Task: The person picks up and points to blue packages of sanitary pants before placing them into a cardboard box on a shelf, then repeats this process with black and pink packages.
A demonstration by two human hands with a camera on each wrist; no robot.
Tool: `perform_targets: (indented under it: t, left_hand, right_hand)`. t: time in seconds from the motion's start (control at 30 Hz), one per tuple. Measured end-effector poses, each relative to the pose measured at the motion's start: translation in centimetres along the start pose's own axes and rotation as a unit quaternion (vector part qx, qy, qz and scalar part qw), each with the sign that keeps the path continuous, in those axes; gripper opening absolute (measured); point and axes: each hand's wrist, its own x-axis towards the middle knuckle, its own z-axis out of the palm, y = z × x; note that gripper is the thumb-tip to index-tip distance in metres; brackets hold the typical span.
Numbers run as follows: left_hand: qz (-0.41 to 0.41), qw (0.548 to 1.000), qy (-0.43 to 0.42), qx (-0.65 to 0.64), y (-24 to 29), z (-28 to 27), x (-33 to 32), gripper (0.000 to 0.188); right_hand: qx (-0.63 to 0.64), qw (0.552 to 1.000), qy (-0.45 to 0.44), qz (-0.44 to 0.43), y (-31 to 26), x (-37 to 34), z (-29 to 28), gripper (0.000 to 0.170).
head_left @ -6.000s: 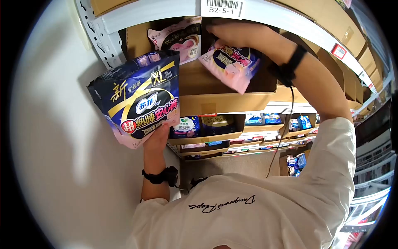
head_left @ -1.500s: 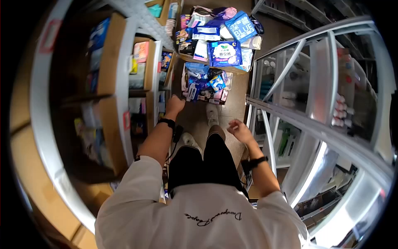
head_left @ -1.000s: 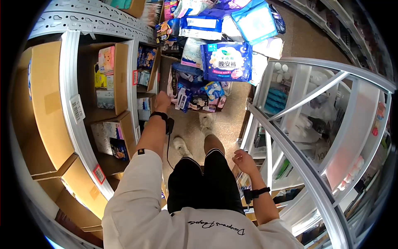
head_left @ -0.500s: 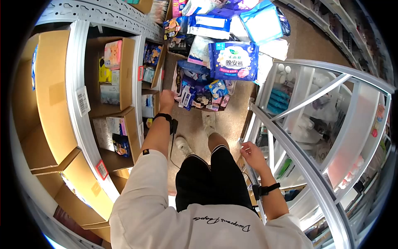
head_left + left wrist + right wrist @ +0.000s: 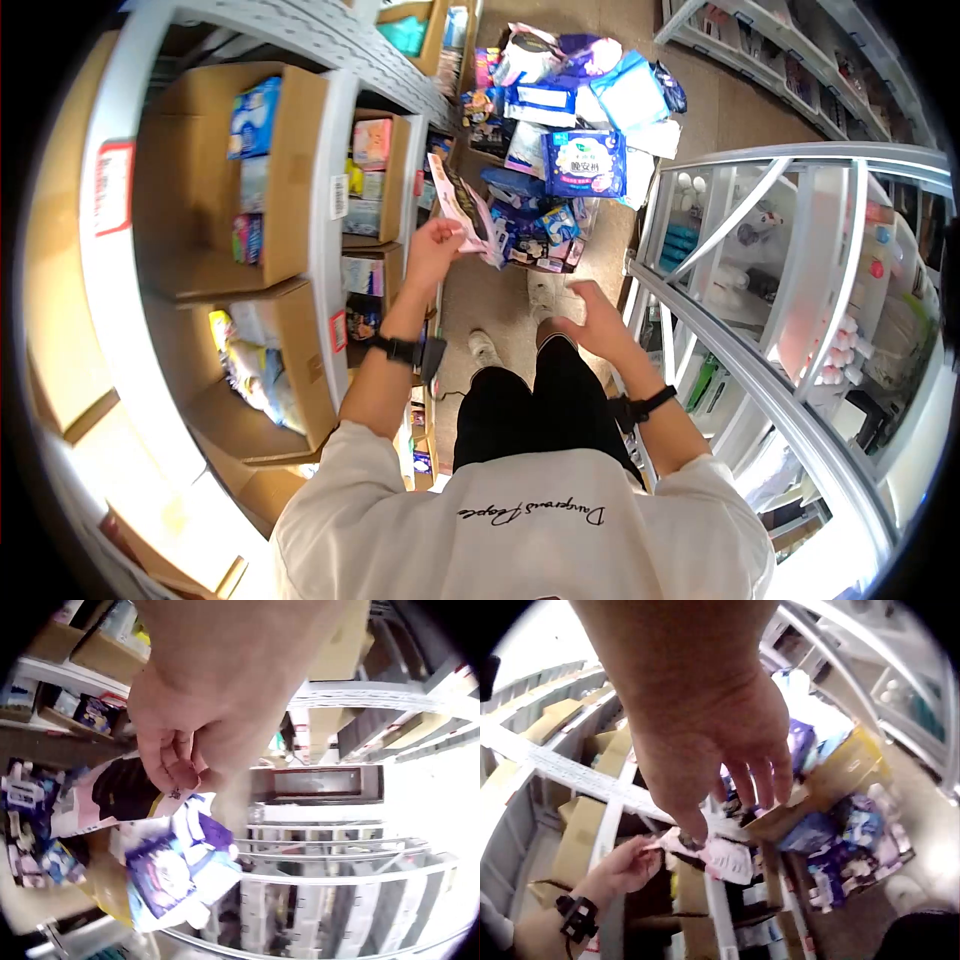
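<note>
In the head view my left hand (image 5: 435, 250) pinches a flat pink and black plastic pack (image 5: 466, 215) by its near end. The left wrist view shows the thumb and fingertips on the edge of this pack (image 5: 124, 791). My right hand (image 5: 600, 322) is held over my leg with its fingers extended and nothing in it. In the right wrist view that hand (image 5: 720, 742) hangs above the pack (image 5: 727, 856), apart from it. Beyond the pack a blue and purple pack of sleep pants (image 5: 585, 163) lies on a heap of packs on the floor.
A smaller floor carton (image 5: 545, 268), full of packs, stands before the heap. Shelves with cardboard bins (image 5: 290, 200) line the left side. A metal-framed rack (image 5: 730, 320) with clear bins runs along the right. My shoes (image 5: 483, 348) are on the floor between them.
The pink and black pack is now in my left hand; half a second ago that hand reached by the small carton. My right hand has lifted and its fingers have straightened.
</note>
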Motion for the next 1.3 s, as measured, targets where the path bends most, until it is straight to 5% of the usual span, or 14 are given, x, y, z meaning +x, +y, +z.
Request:
perform_targets:
  t: [0.07,0.17,0.33,0.37,0.47,0.53,0.7,0.8,0.87,0.93,1.13,1.3]
  left_hand:
    - [-0.011,0.999,-0.021,-0.048,5.5,0.1,-7.5,0.019]
    - [0.024,0.996,-0.039,-0.073,10.8,-0.8,-16.4,0.019]
    - [0.162,0.975,-0.05,-0.146,15.2,-3.7,-27.0,0.023]
    - [0.185,0.97,-0.058,-0.145,16.1,-4.8,-28.9,0.026]
    - [0.381,0.912,0.139,0.063,14.0,-8.3,-32.9,0.035]
    - [0.381,0.894,0.223,0.076,11.7,-10.7,-36.7,0.042]
    - [0.35,0.916,0.065,-0.186,4.0,-13.1,-48.3,0.061]
    - [0.373,0.913,0.061,-0.154,-3.3,-14.4,-55.2,0.059]
    - [0.369,0.913,0.118,-0.127,-4.9,-14.9,-60.6,0.055]
    - [0.363,0.904,0.193,-0.119,-6.7,-16.2,-65.0,0.05]
    - [0.328,0.88,0.339,-0.059,-12.0,-18.3,-78.2,0.05]
    - [0.36,0.823,0.415,-0.143,-14.2,-16.6,-84.6,0.056]
  right_hand:
    - [-0.01,0.993,0.041,-0.107,-5.0,1.2,0.6,0.088]
    - [-0.019,0.978,0.055,-0.2,-11.5,1.4,1.2,0.105]
    - [0.163,0.952,0.013,-0.26,-18.7,-1.2,1.9,0.072]
    - [0.276,0.944,-0.021,-0.179,-19.5,-2.3,2.6,0.056]
    - [0.405,0.889,-0.106,-0.187,-20.8,-4.4,2.8,0.038]
    - [0.447,0.864,-0.178,-0.147,-22.6,-6.8,1.7,0.038]
    - [0.525,0.754,-0.356,-0.171,-26.9,-14.5,3.9,0.048]
    - [0.402,0.793,-0.395,-0.23,-30.5,-19.7,8.6,0.045]
    - [0.286,0.804,-0.366,-0.371,-33.1,-23.1,11.9,0.042]
    - [0.393,0.773,-0.39,-0.309,-35.7,-26.4,15.3,0.045]
    - [0.358,0.833,-0.361,-0.218,-40.5,-32.7,25.1,0.03]
    - [0.426,0.771,-0.443,-0.165,-45.2,-39.9,28.9,0.029]
